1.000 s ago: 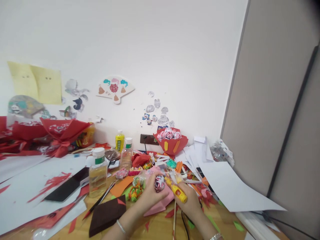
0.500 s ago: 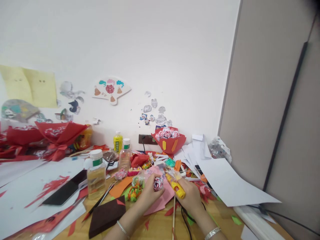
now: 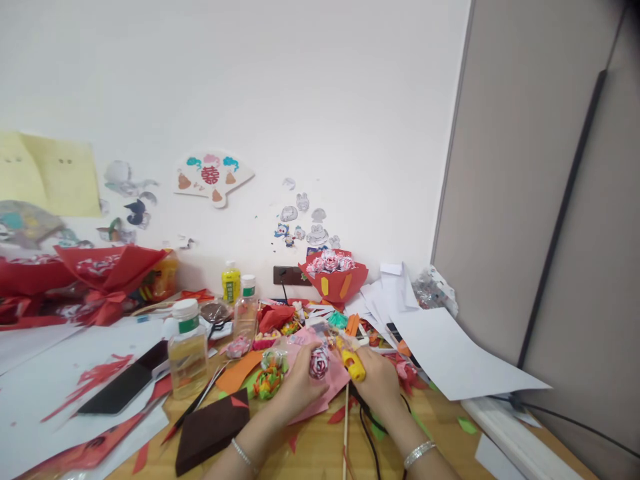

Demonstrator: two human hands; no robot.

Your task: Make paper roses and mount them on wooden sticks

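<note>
Near the middle of the wooden table (image 3: 310,460), my left hand (image 3: 301,385) is closed round a red-and-white paper rose (image 3: 319,363). My right hand (image 3: 376,381) grips a yellow glue gun (image 3: 351,360), its nozzle pointing forward, just right of the rose. A black cord runs down below my right hand. Pink paper (image 3: 327,399) lies beneath both hands. A thin wooden stick (image 3: 345,433) stretches toward the table's front edge. Left of my left hand rests a green and orange paper flower (image 3: 270,381).
A dark brown block (image 3: 213,430), a capped bottle (image 3: 188,357) and a black phone (image 3: 125,380) are at the left. Red bouquets (image 3: 110,273) line the back left; another bouquet (image 3: 335,277) stands behind my hands. White sheets (image 3: 455,353) lie at the right.
The view has shifted slightly to the right. The rose in my left hand now faces the camera more, and the glue gun is angled more steeply. Both holds are unchanged.
</note>
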